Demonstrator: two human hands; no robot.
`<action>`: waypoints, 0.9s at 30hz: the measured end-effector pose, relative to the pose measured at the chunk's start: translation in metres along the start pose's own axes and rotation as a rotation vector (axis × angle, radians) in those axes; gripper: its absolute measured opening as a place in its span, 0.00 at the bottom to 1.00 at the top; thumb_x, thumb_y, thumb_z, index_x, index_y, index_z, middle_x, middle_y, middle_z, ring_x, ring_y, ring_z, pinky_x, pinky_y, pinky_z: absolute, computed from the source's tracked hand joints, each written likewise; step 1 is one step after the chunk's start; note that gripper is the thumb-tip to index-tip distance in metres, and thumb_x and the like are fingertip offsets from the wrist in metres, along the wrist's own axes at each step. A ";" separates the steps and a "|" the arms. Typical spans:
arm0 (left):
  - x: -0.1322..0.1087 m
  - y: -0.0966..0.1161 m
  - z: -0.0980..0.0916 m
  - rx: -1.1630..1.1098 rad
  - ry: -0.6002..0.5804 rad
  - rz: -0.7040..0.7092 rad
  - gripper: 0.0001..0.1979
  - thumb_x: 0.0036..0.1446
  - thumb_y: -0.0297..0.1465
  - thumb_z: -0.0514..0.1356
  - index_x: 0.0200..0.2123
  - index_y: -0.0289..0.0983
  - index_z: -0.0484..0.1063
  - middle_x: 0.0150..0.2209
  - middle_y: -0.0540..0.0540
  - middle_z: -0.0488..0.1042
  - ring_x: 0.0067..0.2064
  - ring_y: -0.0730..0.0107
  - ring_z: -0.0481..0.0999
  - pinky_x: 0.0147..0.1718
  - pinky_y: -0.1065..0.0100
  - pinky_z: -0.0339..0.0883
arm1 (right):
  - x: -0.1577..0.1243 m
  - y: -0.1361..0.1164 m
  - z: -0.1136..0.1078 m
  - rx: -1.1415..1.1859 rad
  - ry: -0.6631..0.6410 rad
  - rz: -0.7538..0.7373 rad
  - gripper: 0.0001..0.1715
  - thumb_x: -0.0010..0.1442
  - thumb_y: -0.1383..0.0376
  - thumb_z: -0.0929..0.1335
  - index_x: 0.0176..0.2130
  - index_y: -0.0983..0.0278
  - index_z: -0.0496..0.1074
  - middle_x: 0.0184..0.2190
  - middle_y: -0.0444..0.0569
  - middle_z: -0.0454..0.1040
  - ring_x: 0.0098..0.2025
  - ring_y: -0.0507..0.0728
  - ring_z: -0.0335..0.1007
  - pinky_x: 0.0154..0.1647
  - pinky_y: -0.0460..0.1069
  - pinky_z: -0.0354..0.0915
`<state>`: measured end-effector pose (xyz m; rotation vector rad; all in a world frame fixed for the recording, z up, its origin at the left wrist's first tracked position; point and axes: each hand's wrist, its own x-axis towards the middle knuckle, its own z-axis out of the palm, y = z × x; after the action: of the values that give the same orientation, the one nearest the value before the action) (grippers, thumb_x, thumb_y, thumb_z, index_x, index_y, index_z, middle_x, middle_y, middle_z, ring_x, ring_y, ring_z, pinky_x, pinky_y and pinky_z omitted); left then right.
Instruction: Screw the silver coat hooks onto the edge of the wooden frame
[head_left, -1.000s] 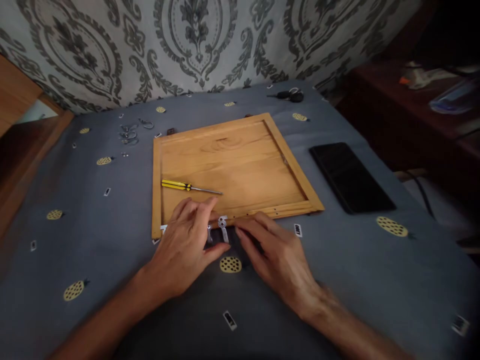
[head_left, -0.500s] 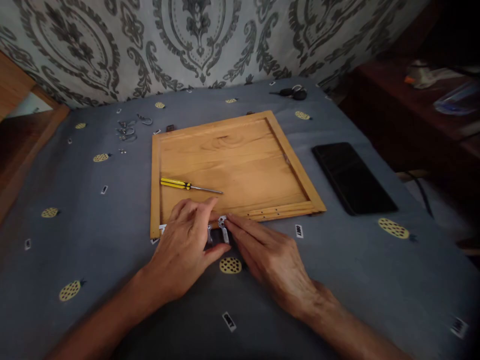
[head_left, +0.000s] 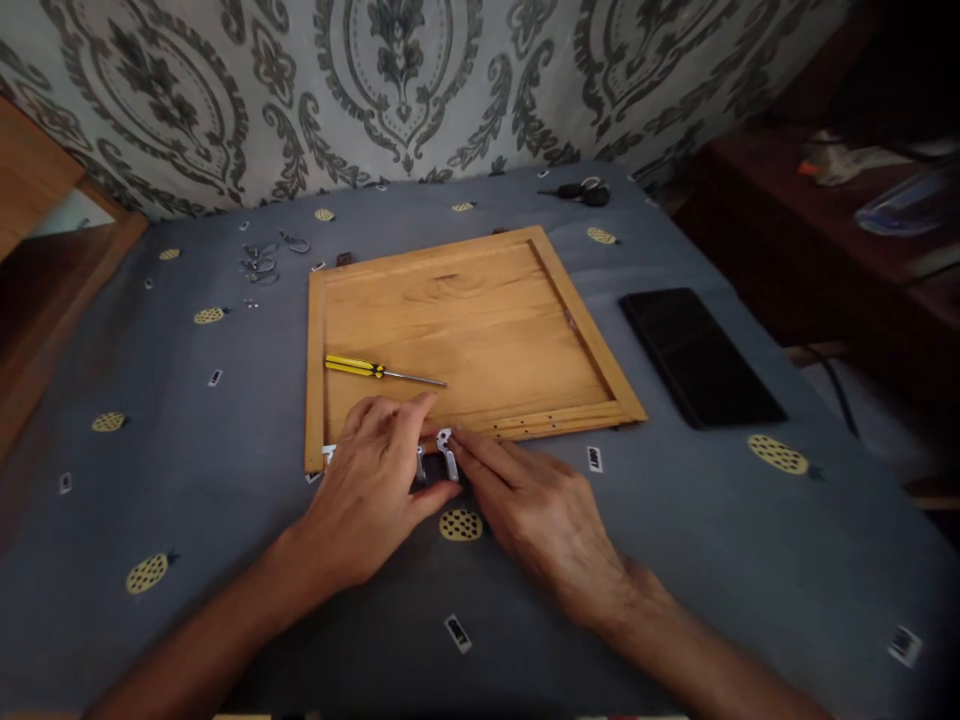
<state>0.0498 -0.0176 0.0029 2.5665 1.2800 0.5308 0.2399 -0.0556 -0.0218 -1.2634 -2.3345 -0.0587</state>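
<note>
A shallow wooden panel with a raised frame [head_left: 457,330] lies on the blue cloth. My left hand [head_left: 371,480] is bent over its near edge, thumb and forefinger apart, the other fingers pressing down. A silvery metal strip [head_left: 328,454] pokes out to the left of that hand; most of it is hidden under the fingers. Between my hands, a silver metal hook [head_left: 448,455] stands at the panel's edge, and my right hand [head_left: 532,500] pinches it with its fingertips. On the panel, just beyond my left hand, lies a yellow-handled screwdriver [head_left: 356,367].
Several loose metal hooks [head_left: 260,262] and small screws [head_left: 251,303] lie on the cloth at far left. A black phone [head_left: 701,355] rests right of the panel. Dark-handled scissors [head_left: 589,191] lie at the back. A patterned curtain [head_left: 405,90] hangs behind.
The view has shifted slightly. Both hands stay at the same spot on the panel's near edge, and the hook between them has turned only a little, if at all.
</note>
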 end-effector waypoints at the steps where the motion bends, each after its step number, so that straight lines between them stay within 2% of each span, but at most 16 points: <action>1: 0.000 0.000 -0.001 -0.004 -0.005 0.007 0.39 0.52 0.31 0.71 0.61 0.38 0.54 0.46 0.41 0.75 0.51 0.50 0.72 0.52 0.46 0.67 | 0.000 0.000 0.000 -0.011 -0.001 -0.003 0.17 0.64 0.77 0.64 0.48 0.72 0.77 0.49 0.52 0.82 0.39 0.59 0.81 0.34 0.52 0.77; 6: 0.002 -0.004 -0.016 -0.071 -0.033 -0.007 0.43 0.50 0.35 0.72 0.64 0.41 0.53 0.51 0.40 0.74 0.55 0.48 0.71 0.54 0.46 0.65 | 0.002 -0.001 0.000 -0.054 0.002 -0.016 0.18 0.61 0.79 0.64 0.47 0.70 0.78 0.47 0.51 0.83 0.37 0.58 0.80 0.32 0.50 0.75; 10: 0.001 -0.007 -0.027 -0.105 -0.023 -0.026 0.46 0.49 0.35 0.73 0.65 0.43 0.51 0.53 0.42 0.74 0.58 0.49 0.70 0.55 0.47 0.65 | 0.003 -0.001 0.000 -0.059 -0.018 -0.010 0.20 0.60 0.80 0.64 0.47 0.71 0.78 0.47 0.52 0.83 0.37 0.58 0.80 0.31 0.52 0.76; 14: -0.002 -0.006 -0.020 -0.094 -0.060 -0.021 0.46 0.49 0.34 0.73 0.65 0.42 0.51 0.52 0.40 0.74 0.56 0.48 0.71 0.53 0.46 0.67 | 0.003 -0.002 -0.002 -0.062 -0.045 0.000 0.21 0.59 0.80 0.64 0.48 0.69 0.78 0.48 0.52 0.82 0.39 0.59 0.81 0.32 0.52 0.76; 19: -0.001 -0.001 -0.008 -0.020 -0.049 0.008 0.44 0.49 0.32 0.73 0.63 0.38 0.53 0.50 0.39 0.74 0.53 0.48 0.72 0.53 0.45 0.67 | 0.003 -0.003 -0.002 -0.053 -0.047 0.007 0.19 0.60 0.79 0.65 0.48 0.69 0.77 0.47 0.52 0.82 0.40 0.58 0.81 0.33 0.51 0.76; 27: 0.000 -0.002 -0.001 -0.013 -0.024 0.005 0.41 0.52 0.33 0.72 0.63 0.39 0.53 0.48 0.40 0.75 0.51 0.49 0.73 0.52 0.44 0.68 | 0.003 -0.003 -0.003 -0.067 -0.027 -0.002 0.17 0.61 0.78 0.66 0.48 0.71 0.77 0.46 0.51 0.83 0.39 0.57 0.81 0.33 0.50 0.76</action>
<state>0.0477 -0.0160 0.0032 2.5582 1.2577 0.5057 0.2374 -0.0557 -0.0172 -1.3020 -2.3747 -0.1212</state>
